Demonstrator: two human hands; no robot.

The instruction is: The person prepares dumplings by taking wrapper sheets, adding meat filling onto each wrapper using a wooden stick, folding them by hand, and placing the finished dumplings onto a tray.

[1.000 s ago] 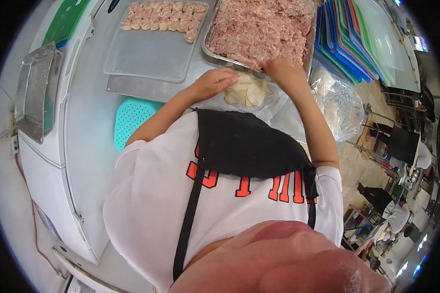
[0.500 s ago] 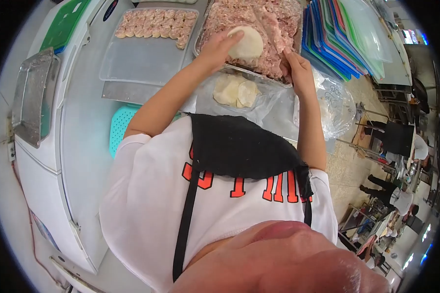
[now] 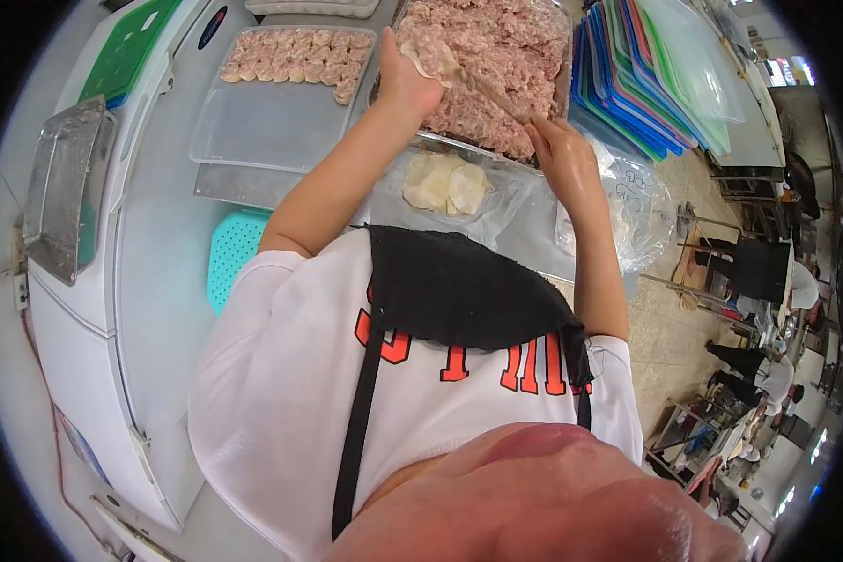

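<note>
My left hand (image 3: 408,86) is cupped over the left part of a metal tray (image 3: 478,144) of pink minced meat (image 3: 520,56). In its palm lies a round dough wrapper (image 3: 433,60), now curved, with some meat on it. My right hand (image 3: 564,157) grips the end of a narrow flat spatula (image 3: 496,98), whose far end, smeared with meat, reaches the wrapper. Closer to my body, a small pile of pale round wrappers (image 3: 445,184) sits on clear plastic.
Left of the meat, a translucent tray (image 3: 272,126) holds rows of filled dumplings (image 3: 295,54). Coloured plastic sheets (image 3: 632,80) stand stacked at right, above a clear plastic bag (image 3: 642,201). A turquoise perforated basket (image 3: 229,258) is low at left. Several people work farther right.
My left hand has moved slightly left, and the wrapper has gone from flat to cupped with meat on it. My right hand has lifted from the tray's edge, bringing the spatula to the wrapper.
</note>
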